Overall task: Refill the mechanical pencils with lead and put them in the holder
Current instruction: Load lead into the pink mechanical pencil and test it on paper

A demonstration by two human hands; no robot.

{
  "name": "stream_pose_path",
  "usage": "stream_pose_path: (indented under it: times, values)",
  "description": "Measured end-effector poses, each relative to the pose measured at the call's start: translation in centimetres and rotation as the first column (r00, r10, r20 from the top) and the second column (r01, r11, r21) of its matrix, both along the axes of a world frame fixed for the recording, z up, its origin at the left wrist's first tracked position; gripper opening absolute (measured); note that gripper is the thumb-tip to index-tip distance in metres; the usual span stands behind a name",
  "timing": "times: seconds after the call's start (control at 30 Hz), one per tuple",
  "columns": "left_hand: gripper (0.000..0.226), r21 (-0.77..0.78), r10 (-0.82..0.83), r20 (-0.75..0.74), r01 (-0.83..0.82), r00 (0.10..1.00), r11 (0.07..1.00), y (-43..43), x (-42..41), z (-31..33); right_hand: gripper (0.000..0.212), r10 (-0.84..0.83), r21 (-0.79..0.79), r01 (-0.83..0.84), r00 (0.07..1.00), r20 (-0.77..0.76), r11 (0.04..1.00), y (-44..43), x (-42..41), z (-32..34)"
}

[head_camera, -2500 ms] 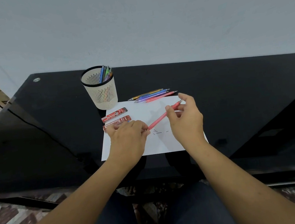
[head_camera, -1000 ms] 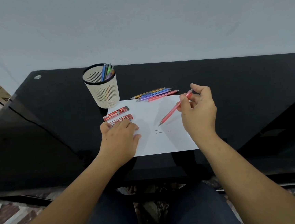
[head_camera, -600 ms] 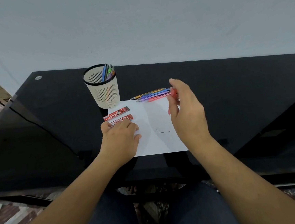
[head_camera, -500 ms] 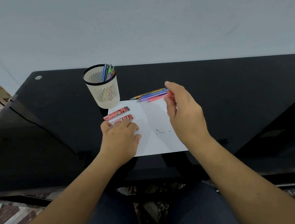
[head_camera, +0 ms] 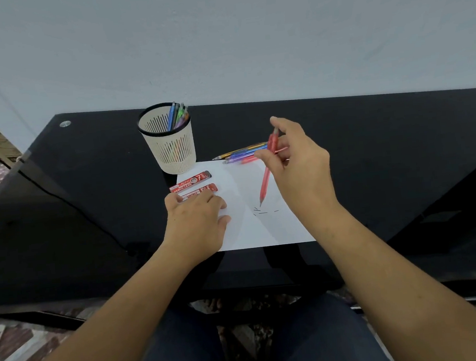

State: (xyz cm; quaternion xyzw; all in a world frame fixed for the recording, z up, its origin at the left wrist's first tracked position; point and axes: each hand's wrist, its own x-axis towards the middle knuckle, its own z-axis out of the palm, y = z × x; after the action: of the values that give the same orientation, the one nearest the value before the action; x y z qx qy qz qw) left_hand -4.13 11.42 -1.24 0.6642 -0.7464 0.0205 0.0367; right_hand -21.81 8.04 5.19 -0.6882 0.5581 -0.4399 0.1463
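Change since earlier: right hand (head_camera: 299,169) has come back from the far edge of the paper; the red pencil (head_camera: 266,183) it carries now stands steep, tip down. The left hand (head_camera: 197,221) has not moved.
Tabletop (head_camera: 372,154): black, glossy; carries everything listed.
Paper (head_camera: 244,231): white sheet, near the tabletop's front edge, about mid-width.
Holder (head_camera: 171,151): cream slotted cup, dark rim, just off the paper's far-left corner; several pencils (head_camera: 178,116) upright inside.
Right hand: thumb and fingers clamped on the red pencil's upper barrel; one fingertip stands above the cap end.
Left hand: flat on the paper's left edge, fingers straight and close together, tips touching the nearer lead case (head_camera: 200,190).
Loose pencils (head_camera: 240,154): small row lying along the paper's far edge, partly behind the right hand.
Red pencil: over the paper's middle, point just above the lead bits (head_camera: 262,212).
Farther lead case (head_camera: 191,181): red, just beside the nearer one, at the paper's far-left corner.
Lead bits: short dark strokes mid-sheet.
Step in hand: probably clicking or checking the red pencil once filled; whether lead shows at the point is too small to tell.
Next move: likely a carry left and away to the holder, tip down, threading between the pencils already there without tipping the cup. The row at the far edge is still to fill.
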Motion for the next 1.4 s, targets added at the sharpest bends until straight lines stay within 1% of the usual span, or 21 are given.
stream_pose_path:
  times: [0.27,0.57,0.67,0.83,1.07,1.2,1.27,1.33,1.37,1.4]
  values:
    - [0.032,0.012,0.004,-0.005,-0.004,1.0,1.0,-0.1,0.0,0.0,0.037,-0.072,0.013,0.071,0.996,0.062,0.997,-0.9,0.1,-0.2]
    - [0.033,0.022,0.007,-0.004,-0.007,1.0,1.0,-0.1,0.0,0.0,0.047,-0.072,0.034,0.068,0.992,0.105,0.997,-1.0,0.3,0.5]
    - [0.033,0.019,0.007,-0.012,-0.006,1.0,1.0,0.0,0.0,0.0,0.045,-0.078,0.031,0.075,0.991,0.108,0.997,-1.1,0.2,0.4]
    - [0.032,0.01,0.011,-0.018,-0.011,1.0,1.0,0.0,-0.1,0.1,0.036,-0.095,0.017,0.093,0.985,0.147,0.995,-1.1,0.1,0.2]
    - [0.033,0.008,0.009,-0.027,-0.009,1.0,1.0,0.0,0.0,0.2,0.041,-0.088,-0.015,0.092,0.982,0.168,0.996,-1.0,-0.2,0.5]
    - [0.033,-0.005,0.003,-0.078,-0.003,0.997,1.0,-0.2,0.5,0.1,0.044,-0.07,-0.023,0.077,0.972,0.224,0.997,-1.2,-0.4,0.4]
    - [0.032,-0.074,0.009,-0.102,-0.017,0.995,0.997,-0.2,0.9,0.1,0.037,-0.065,-0.049,0.079,0.966,0.25,0.996,-1.3,-0.4,0.5]
    - [0.03,-0.146,0.03,-0.119,-0.047,0.992,0.988,-0.3,1.5,0.3,0.016,-0.065,-0.074,0.086,0.967,0.248,0.994,-1.5,-0.4,0.6]
    - [0.03,-0.164,0.046,-0.12,-0.065,0.992,0.984,-0.4,1.9,0.6,0.007,-0.062,-0.056,0.079,0.966,0.25,0.995,-1.6,-0.4,0.5]
    - [0.029,-0.175,0.064,-0.115,-0.084,0.991,0.981,-0.7,2.3,0.9,0.006,-0.06,-0.02,0.067,0.964,0.259,0.998,-1.9,-0.4,0.3]
